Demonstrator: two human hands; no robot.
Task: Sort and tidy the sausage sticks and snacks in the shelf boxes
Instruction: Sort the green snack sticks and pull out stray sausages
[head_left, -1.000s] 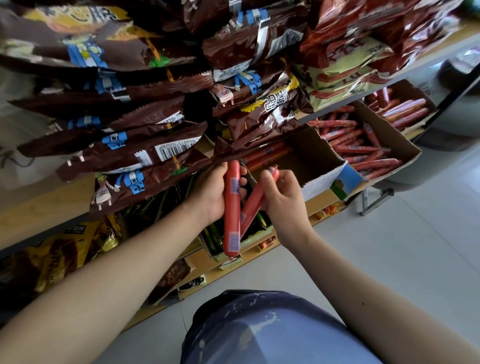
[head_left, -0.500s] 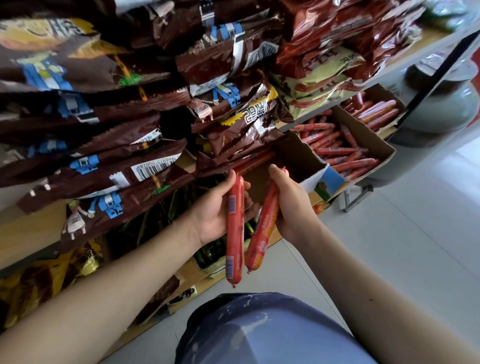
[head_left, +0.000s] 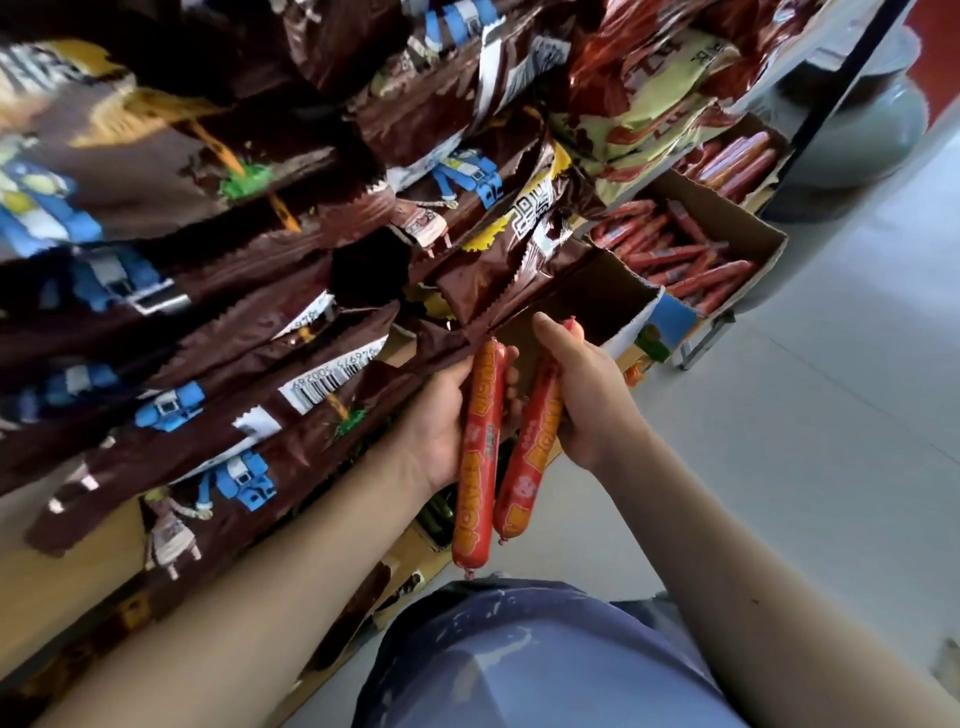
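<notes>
Sausage stick (head_left: 475, 467), red with blurred orange lettering, is clamped in the left hand (head_left: 441, 421) fingers. The right hand (head_left: 589, 400) fingers clamp a second sausage stick (head_left: 532, 452). Just beside them, a brown snack bag (head_left: 249, 415) shows a barcode (head_left: 319, 387).

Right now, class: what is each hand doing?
Left hand: holds the left sausage stick.
Right hand: holds the right sausage stick.

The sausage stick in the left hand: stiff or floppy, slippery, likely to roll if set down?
Probably fairly stiff: the sausage stick juts straight below the left hand, held only at its upper half, without drooping. Its glossy film looks somewhat slippery. Being round, it would likely roll on a flat surface.
</notes>
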